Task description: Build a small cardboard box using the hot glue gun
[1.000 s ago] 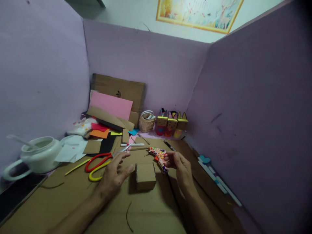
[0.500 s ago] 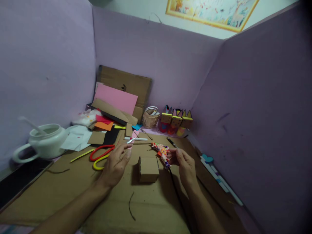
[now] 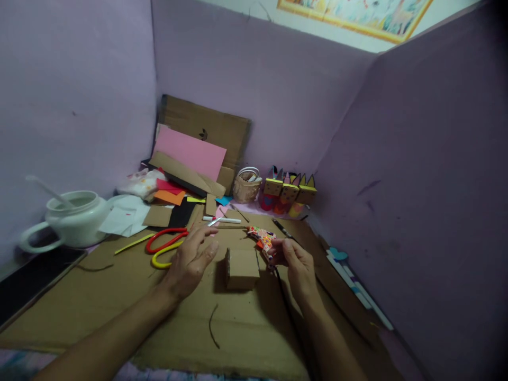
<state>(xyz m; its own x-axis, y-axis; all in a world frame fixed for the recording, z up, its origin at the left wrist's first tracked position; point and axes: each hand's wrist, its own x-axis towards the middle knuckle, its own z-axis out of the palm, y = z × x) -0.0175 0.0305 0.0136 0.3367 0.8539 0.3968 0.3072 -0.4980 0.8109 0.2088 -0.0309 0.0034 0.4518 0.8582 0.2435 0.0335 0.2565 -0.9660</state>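
Observation:
A small cardboard box (image 3: 243,269) sits on the cardboard work surface between my two hands. My left hand (image 3: 192,259) is open to the left of the box, fingers loosely stretched and holding nothing. Just beyond it lie the scissors (image 3: 161,235), with one red and one yellow handle loop; the hand hides part of them. To the right of the box, a flower-patterned glue gun (image 3: 262,235) with an orange trigger and black cord lies on its side. My right hand (image 3: 297,262) is half curled, fingers apart, beside the gun's handle and partly covering it.
A white pot (image 3: 77,222) with a stick in it stands at the left. Behind are paper and cardboard scraps (image 3: 186,153), a small basket (image 3: 246,188) and cat-eared figures (image 3: 289,190). A white marker (image 3: 222,219) lies mid-table; glue sticks (image 3: 357,288) lie by the right wall.
The view has tilted down slightly. My right hand has shifted a little left, covering more of the glue gun's handle. My left hand has barely moved; the box stays put.

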